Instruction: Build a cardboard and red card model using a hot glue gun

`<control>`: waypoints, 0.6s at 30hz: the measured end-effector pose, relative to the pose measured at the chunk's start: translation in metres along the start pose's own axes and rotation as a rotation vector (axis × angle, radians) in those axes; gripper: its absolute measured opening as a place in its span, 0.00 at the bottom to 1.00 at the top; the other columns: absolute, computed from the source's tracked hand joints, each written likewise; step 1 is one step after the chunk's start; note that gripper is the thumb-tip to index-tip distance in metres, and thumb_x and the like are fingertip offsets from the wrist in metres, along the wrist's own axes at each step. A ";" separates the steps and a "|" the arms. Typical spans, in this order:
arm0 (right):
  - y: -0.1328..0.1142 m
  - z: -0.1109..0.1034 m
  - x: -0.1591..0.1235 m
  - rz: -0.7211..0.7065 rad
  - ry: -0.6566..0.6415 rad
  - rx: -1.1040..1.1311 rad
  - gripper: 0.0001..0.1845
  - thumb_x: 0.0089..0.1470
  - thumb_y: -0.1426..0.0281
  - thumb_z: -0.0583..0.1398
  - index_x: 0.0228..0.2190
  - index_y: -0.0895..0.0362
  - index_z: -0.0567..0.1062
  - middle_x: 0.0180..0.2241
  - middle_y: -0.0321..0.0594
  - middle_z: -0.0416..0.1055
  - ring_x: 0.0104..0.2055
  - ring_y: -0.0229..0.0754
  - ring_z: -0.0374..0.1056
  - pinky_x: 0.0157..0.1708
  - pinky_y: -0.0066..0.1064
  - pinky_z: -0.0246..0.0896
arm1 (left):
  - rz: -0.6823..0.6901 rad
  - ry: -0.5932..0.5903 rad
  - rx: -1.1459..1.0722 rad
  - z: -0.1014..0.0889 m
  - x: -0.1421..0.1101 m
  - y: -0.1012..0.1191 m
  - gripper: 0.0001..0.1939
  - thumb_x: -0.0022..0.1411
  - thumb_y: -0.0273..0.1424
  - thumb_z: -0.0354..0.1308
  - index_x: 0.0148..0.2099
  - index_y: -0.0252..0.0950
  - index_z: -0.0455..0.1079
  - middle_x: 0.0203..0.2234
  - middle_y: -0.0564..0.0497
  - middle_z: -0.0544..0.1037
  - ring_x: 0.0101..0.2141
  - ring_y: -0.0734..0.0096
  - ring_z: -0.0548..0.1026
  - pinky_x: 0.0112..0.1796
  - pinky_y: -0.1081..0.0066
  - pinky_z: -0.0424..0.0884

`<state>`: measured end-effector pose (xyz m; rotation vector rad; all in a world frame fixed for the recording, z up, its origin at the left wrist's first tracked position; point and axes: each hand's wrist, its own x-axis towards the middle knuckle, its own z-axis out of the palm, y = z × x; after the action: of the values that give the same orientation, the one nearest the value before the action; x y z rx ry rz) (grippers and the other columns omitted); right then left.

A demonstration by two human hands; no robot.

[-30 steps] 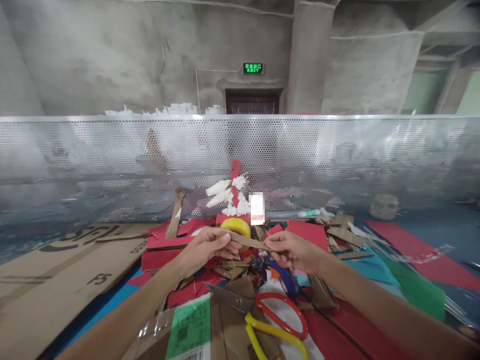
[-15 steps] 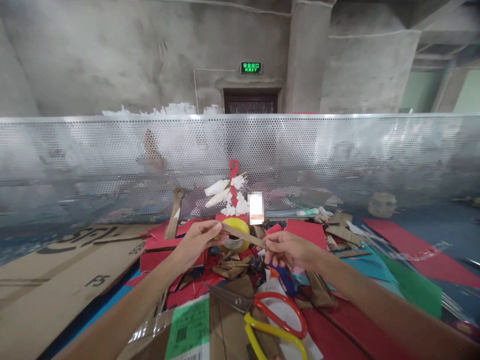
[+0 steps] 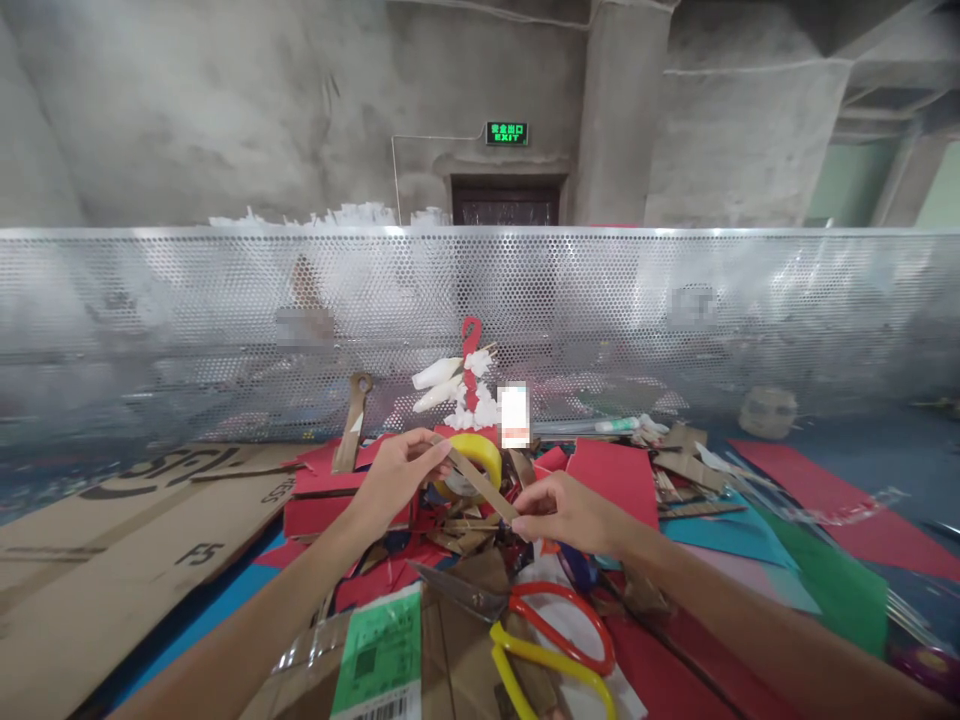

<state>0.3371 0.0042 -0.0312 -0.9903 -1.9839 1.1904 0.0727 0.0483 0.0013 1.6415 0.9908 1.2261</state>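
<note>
A narrow brown cardboard strip point(image 3: 482, 484) is stretched between my two hands, slanting down to the right. My left hand point(image 3: 401, 475) pinches its upper end between thumb and fingers. At the lower end, my right hand point(image 3: 566, 515) grips it the same way. Behind the strip sits a yellow roll of tape point(image 3: 480, 452), partly covered by it. Below my hands lie scissors point(image 3: 555, 610) with one red and one yellow handle, their blades apart and pointing left.
A red and white craft figure point(image 3: 471, 385) stands behind the tape. Flat cardboard point(image 3: 135, 540) covers the left side. Red sheets point(image 3: 611, 470), cardboard scraps and a green sheet point(image 3: 844, 590) lie about. A perforated metal panel point(image 3: 600, 320) closes off the back.
My right hand has moved down and slightly left, so the strip tilts more steeply. My left hand stays nearly in place, still holding its end.
</note>
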 end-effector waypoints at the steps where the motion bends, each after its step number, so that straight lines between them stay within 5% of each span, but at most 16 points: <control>1: 0.001 0.000 0.000 0.008 -0.023 0.019 0.13 0.54 0.61 0.66 0.34 0.59 0.83 0.28 0.39 0.78 0.29 0.39 0.70 0.30 0.29 0.63 | 0.005 -0.012 0.001 0.000 0.000 0.000 0.20 0.55 0.48 0.68 0.35 0.36 0.75 0.28 0.51 0.81 0.31 0.68 0.78 0.37 0.70 0.75; 6: 0.000 0.005 -0.001 0.061 -0.053 0.095 0.17 0.52 0.57 0.68 0.39 0.56 0.80 0.33 0.39 0.79 0.31 0.40 0.72 0.29 0.27 0.64 | 0.026 -0.131 0.054 0.005 -0.005 0.005 0.19 0.59 0.49 0.65 0.39 0.37 0.79 0.30 0.50 0.82 0.31 0.65 0.79 0.36 0.69 0.75; 13: -0.013 0.016 -0.006 0.047 -0.036 0.106 0.13 0.54 0.58 0.67 0.33 0.56 0.78 0.32 0.37 0.79 0.31 0.39 0.71 0.27 0.26 0.60 | 0.034 -0.279 0.122 0.022 -0.017 0.018 0.23 0.62 0.51 0.58 0.43 0.37 0.81 0.29 0.48 0.83 0.31 0.62 0.80 0.35 0.66 0.76; 16: -0.010 0.017 -0.005 0.043 -0.031 0.111 0.12 0.55 0.60 0.66 0.34 0.55 0.78 0.33 0.38 0.79 0.31 0.39 0.72 0.27 0.26 0.60 | 0.096 -0.222 0.167 0.003 -0.009 0.025 0.25 0.62 0.52 0.58 0.46 0.37 0.79 0.35 0.46 0.84 0.36 0.59 0.81 0.40 0.63 0.77; 18: -0.009 0.017 -0.004 0.059 -0.019 0.120 0.12 0.54 0.60 0.66 0.34 0.56 0.76 0.32 0.38 0.79 0.30 0.38 0.71 0.25 0.26 0.59 | 0.162 -0.097 0.282 -0.026 0.003 0.029 0.25 0.62 0.52 0.57 0.48 0.36 0.77 0.38 0.45 0.84 0.37 0.59 0.81 0.42 0.62 0.77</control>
<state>0.3232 -0.0097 -0.0306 -0.9856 -1.8850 1.3396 0.0512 0.0454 0.0335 2.0151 1.0221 1.1370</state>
